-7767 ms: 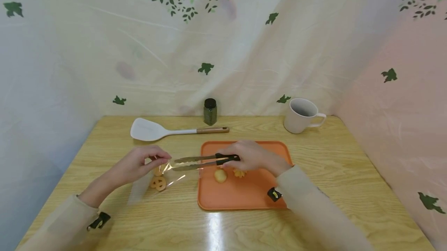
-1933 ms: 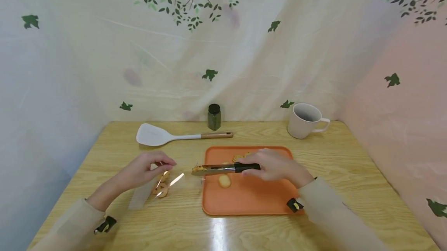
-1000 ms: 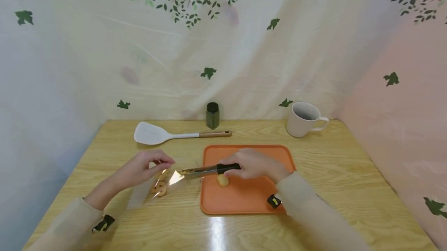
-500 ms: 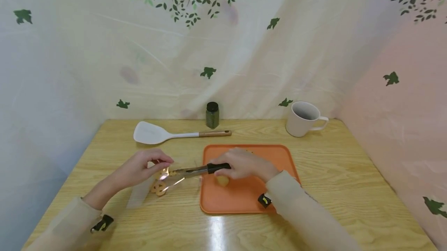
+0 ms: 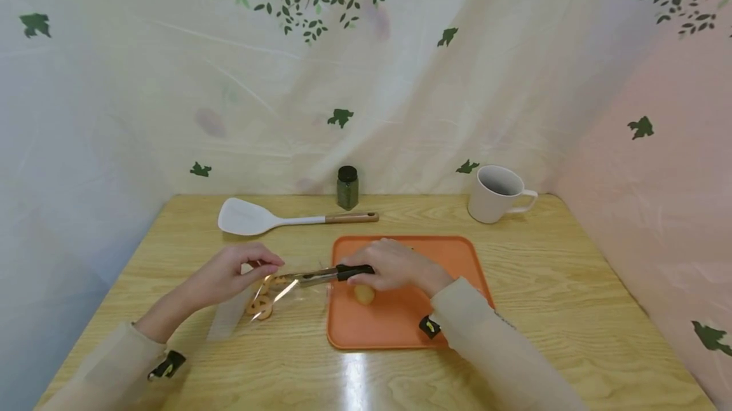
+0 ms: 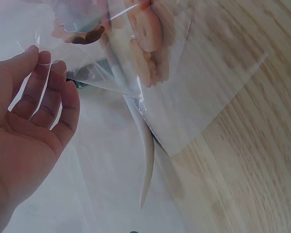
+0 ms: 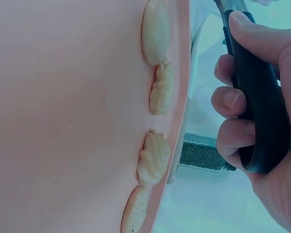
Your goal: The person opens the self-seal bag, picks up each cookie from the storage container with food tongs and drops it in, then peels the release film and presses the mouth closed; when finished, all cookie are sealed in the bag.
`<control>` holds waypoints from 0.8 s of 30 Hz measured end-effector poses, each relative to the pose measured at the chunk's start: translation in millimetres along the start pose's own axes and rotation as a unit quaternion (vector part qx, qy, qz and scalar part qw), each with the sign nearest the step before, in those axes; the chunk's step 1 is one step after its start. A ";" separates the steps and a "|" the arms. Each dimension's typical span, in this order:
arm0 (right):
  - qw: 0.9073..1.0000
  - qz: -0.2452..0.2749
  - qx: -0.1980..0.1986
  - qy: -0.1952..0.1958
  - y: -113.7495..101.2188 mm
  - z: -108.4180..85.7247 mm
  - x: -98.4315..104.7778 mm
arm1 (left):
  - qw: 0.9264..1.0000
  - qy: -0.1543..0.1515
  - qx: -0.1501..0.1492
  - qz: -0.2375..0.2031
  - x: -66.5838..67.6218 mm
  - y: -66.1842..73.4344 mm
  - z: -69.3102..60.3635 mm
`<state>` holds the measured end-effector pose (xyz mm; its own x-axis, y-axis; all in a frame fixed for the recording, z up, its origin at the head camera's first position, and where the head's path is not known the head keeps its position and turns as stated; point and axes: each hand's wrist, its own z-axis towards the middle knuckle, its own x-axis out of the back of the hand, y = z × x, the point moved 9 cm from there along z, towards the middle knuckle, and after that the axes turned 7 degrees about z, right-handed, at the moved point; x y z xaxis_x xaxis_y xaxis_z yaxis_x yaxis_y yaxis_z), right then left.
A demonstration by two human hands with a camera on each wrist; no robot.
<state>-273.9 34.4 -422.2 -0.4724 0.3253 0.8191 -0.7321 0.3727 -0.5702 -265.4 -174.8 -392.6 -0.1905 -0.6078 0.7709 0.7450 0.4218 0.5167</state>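
My left hand [image 5: 231, 271] pinches the edge of a clear plastic bag [image 6: 203, 107] between thumb and fingers. Inside the bag lie pretzel-shaped cookies [image 5: 260, 307]. With curled fingers, my right hand [image 5: 391, 265] grips the black handle of metal tongs [image 5: 320, 276]. The tongs reach left into the bag, their tips beside a cookie [image 5: 277, 279]; whether they still clasp it, I cannot tell. A round cookie [image 5: 364, 295] sits on the orange tray [image 5: 400, 331], below the right hand. Several cookies, one of them ridged [image 7: 154, 158], show along the tray's edge in the right wrist view.
Behind the bag lies a white spatula [image 5: 246, 217] with a wooden handle. A dark-lidded jar [image 5: 347, 188] stands at the back middle, a white mug [image 5: 494, 195] at the back right. Fabric hangs around the wooden table [image 5: 572, 309].
The tongs, spread apart at first, closed on a cookie over the tray. The right hand then moved left, carrying it into the bag. The left hand stays at the bag's edge.
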 end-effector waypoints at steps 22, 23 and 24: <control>0.999 -0.031 -0.006 -0.001 0.5 -0.2 0.2 | 1.000 -0.002 0.002 0.003 -0.4 1.8 0.6; 1.000 -0.029 -0.005 -0.003 1.0 -0.6 -0.2 | 1.000 -0.002 0.003 0.004 -0.3 1.6 0.6; 1.000 -0.028 -0.005 -0.004 1.4 -1.0 -0.5 | 1.000 -0.002 0.003 0.004 -0.4 1.4 0.5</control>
<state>-274.2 35.6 -423.5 -0.4351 0.2965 0.8502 -0.7525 0.3987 -0.5242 -264.5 -173.6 -392.0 -0.1862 -0.6015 0.7769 0.7428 0.4313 0.5120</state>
